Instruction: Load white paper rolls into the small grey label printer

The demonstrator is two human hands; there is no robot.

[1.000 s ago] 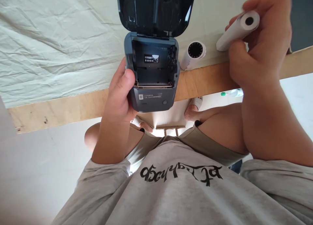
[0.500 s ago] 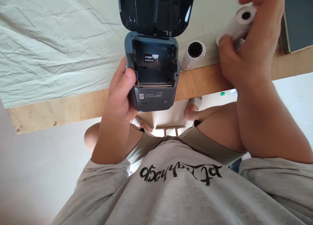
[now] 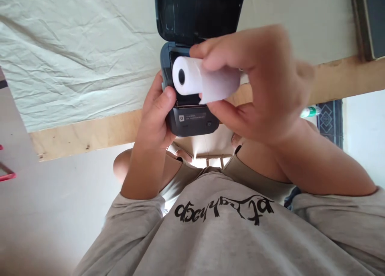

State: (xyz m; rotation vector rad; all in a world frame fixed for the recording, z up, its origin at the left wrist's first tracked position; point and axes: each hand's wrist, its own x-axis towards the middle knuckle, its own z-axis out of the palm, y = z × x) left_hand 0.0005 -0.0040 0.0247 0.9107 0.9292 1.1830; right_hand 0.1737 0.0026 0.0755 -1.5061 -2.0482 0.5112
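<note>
My left hand (image 3: 155, 115) grips the left side of a small dark label printer (image 3: 195, 123), its thumb on the rim of the paper bay. The printer's glossy black lid (image 3: 198, 13) stands swung back at the top. Between the thumb and fingers of my right hand (image 3: 261, 83) is a white paper roll (image 3: 192, 77), held over the printer's bay. One end of the roll, with a dark core hole, faces left, and a loose flap of paper hangs from it. Whether the roll touches the bay I cannot tell. My right hand hides the table behind it.
A pale wrinkled cloth (image 3: 75, 55) covers the table, whose bare wooden edge (image 3: 90, 135) runs along the front. A dark flat object with a frame (image 3: 374, 23) lies at the far right. Below the table is a bottle with a green label (image 3: 311, 111).
My right hand has lifted the paper roll from the table on the right and carried it left over the printer. The second roll is out of sight now. My left hand still holds the printer.
</note>
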